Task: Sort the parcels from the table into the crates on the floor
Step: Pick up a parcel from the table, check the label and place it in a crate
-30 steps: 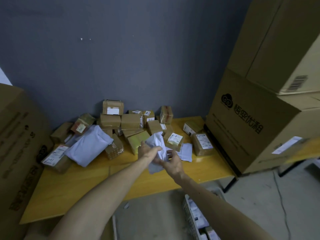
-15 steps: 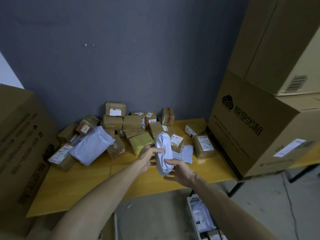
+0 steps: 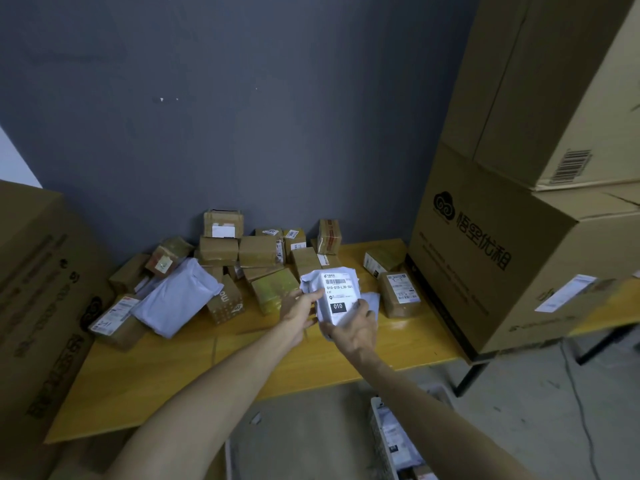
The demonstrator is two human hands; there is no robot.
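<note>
The white poly parcel is being held up above the yellow table, its shipping label facing the camera — a barcode on top, the code 010-010-L30-501 beneath it, and a black block reading 010 lower down. The left hand is gripping the parcel's left edge, fingers curled onto the plastic, while the right hand is cupping it from below, thumb pressing on the label's lower right corner. Behind the parcel, a heap of small brown cartons is lying against the grey wall, and a larger white mailer bag is leaning over the boxes on the left. A labelled brown box is sitting just right of the hands, next to a second white mailer lying flat on the table. Big cardboard boxes are standing stacked at the right end of the table, and another is filling the left edge. On the floor below the right forearm, a white crate is showing partly — it is already holding some parcels.
</note>
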